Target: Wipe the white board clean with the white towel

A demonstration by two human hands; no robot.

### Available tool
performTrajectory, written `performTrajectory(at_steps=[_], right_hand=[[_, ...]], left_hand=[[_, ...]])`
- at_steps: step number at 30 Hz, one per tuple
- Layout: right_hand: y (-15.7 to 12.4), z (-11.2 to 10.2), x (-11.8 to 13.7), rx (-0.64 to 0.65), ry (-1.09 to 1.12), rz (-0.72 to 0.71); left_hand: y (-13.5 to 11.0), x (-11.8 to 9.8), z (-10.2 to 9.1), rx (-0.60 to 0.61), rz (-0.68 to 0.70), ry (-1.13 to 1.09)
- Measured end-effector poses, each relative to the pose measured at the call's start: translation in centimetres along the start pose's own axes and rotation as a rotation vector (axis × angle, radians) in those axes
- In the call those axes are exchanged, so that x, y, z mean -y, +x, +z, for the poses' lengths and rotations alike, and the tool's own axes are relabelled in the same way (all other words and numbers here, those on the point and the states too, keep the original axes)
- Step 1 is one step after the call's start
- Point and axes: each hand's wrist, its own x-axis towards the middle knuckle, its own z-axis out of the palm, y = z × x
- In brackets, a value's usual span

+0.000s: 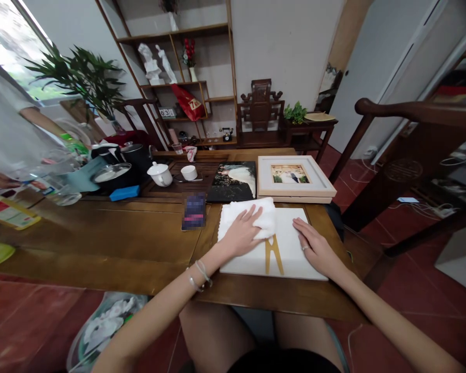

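Note:
A white picture frame (291, 254) lies face down on the wooden table (112, 233), with a gold stand leg (274, 255) on its back. My left hand (243, 233) presses a white cloth (256, 215) onto the frame's upper left part, fingers bent over the cloth. My right hand (314, 244) rests flat on the frame's right side, fingers stretched out, holding nothing. Behind the frame lie a dark photo print (233, 181) and a second pale frame (293, 177) with a photo in it.
A phone (194, 211) lies left of the cloth. Farther left stand a teapot (160, 174), a cup (188, 172), pots and a blue block (124, 192). Another person's arm (31, 116) shows at far left. Shelves and a chair stand behind; a railing rises at right.

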Motion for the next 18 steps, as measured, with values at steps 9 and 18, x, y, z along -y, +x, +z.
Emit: performTrajectory(at_steps=[9,18], right_hand=[[0.0,0.1,0.0,0.012,-0.001,0.014],[0.0,0.0,0.1,0.023,-0.017,0.007]], left_hand=[[-5.4,-6.7,-1.6,0.103,0.289,-0.079],[-4.6,-2.8,-1.3,0.006,0.083,-0.114]])
